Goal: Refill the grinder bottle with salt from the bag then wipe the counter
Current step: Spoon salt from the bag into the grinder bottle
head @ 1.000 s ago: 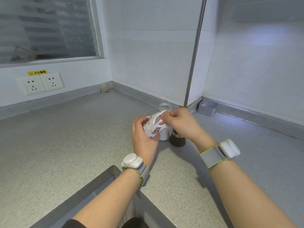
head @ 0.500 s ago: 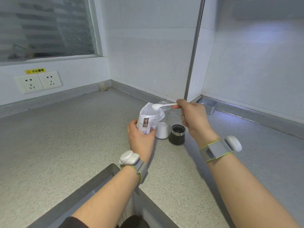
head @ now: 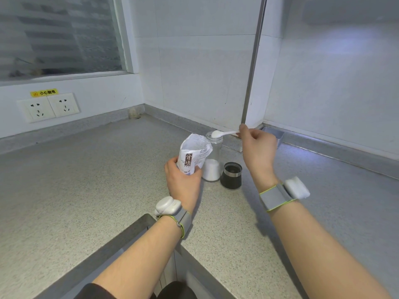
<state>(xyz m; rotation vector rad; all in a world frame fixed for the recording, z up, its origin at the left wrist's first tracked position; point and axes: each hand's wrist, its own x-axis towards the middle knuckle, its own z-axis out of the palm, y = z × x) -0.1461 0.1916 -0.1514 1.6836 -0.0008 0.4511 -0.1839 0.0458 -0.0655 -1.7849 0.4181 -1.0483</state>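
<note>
Surface: grey speckled counter in a white-tiled corner.
Left hand: fingers wrapped round the lower part of the salt bag; bag upright, top open and crumpled.
Right hand: pinches the handle end of a white spoon, bowl heaped with salt.
Grinder bottle: stands between the hands, just behind the bag, part-filled; spoon bowl over its open mouth.
Black cap: below the right hand, beside the bottle.

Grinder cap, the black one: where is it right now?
In the head view, the grinder cap stands on the counter, just right of the grinder bottle.
</note>
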